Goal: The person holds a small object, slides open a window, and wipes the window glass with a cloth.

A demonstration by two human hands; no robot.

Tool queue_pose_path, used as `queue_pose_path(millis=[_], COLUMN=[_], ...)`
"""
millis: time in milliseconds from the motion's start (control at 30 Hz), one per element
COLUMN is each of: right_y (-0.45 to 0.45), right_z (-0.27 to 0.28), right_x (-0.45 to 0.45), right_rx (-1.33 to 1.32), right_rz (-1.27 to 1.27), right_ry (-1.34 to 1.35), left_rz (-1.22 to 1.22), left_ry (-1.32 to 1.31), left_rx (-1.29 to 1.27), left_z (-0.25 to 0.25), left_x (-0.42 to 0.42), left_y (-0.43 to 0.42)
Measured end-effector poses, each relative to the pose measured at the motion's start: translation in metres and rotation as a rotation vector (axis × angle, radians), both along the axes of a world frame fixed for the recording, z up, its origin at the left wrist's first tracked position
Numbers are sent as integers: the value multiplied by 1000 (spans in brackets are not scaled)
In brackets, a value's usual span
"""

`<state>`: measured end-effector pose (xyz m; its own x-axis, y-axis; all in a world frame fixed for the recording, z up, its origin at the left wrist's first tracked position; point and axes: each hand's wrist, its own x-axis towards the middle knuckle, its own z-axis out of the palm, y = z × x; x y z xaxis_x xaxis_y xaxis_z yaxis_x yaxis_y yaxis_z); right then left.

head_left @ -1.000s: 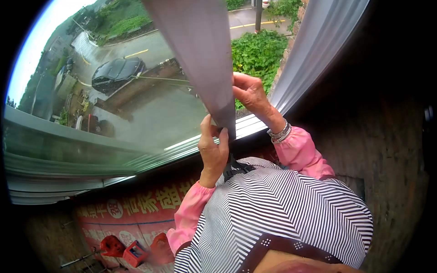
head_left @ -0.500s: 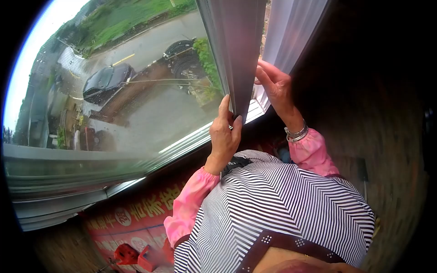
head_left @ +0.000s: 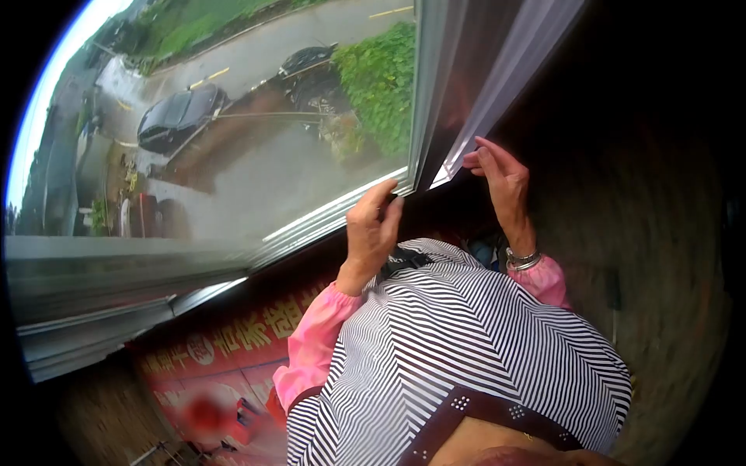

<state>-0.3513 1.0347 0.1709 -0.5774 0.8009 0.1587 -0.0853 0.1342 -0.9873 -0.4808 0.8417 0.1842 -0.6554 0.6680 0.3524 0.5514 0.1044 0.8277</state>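
My left hand (head_left: 371, 234) is raised by the lower corner of the window, its thumb and half-curled fingers apart. A small dark spot shows between thumb and fingers; I cannot make out what it is. My right hand (head_left: 507, 185) is up beside the window frame (head_left: 486, 97), fingers stretched and thumb apart, with nothing visible in it. The sliding sash (head_left: 435, 85) stands at the right side, against the frame. Between my hands runs its lower corner, and neither hand clearly touches it. The window track (head_left: 315, 224) slopes down to the left.
Outside lie a dark car (head_left: 180, 116), a road and green bushes (head_left: 381, 85). Below the window is a red printed sheet (head_left: 233, 342) with yellow lettering. A blurred red object (head_left: 206, 415) lies at the lower left. A striped apron (head_left: 466, 334) covers my front.
The sash has slid right to the frame, widening the view outside. My left hand has come off the sash edge and dropped slightly. My right hand has moved right and down from the frame.
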Motion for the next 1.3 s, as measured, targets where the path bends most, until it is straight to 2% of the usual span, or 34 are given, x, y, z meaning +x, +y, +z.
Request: queue_pose_path(millis=[133,233,367,533,667,767,900,1067,1100,1233,1300], right_y=[-31,-60,-88,-82,-85,-84,-79,-72,-71,-69,-69], right_z=[-6,-5,-9,-15,-16,-20,-27,-27,-26,-27,-27], right_x=[-15,-22,-24,-36,-41,-42,-37,-28,-25,-15,-12], right_rx=[-28,-32,-75,-48,-57,-68,-64,-90,-96,-108,-123], right_rz=[82,227,349,426,452,461,434,348,334,299,282], right_ry=[-72,-118,-189,-177,-167,-170,-185,-202,-209,-245,-248], left_rz=[209,366,613,967,1091,1244,1236,1175,1193,992,1081], left_ry=[-103,-296,-357,-254,-148,-99,-192,-309,-301,-342,-334], left_rx=[43,242,576,728,894,887,924,958,970,1060,1099], left_z=[9,9,25,47,61,79,97,85,84,78,81], left_x=[-19,-28,-38,-58,-88,-114,-161,-228,-234,-243,-248], left_y=[-56,-92,-149,-224,-301,-340,-370,-394,-389,-378,-371])
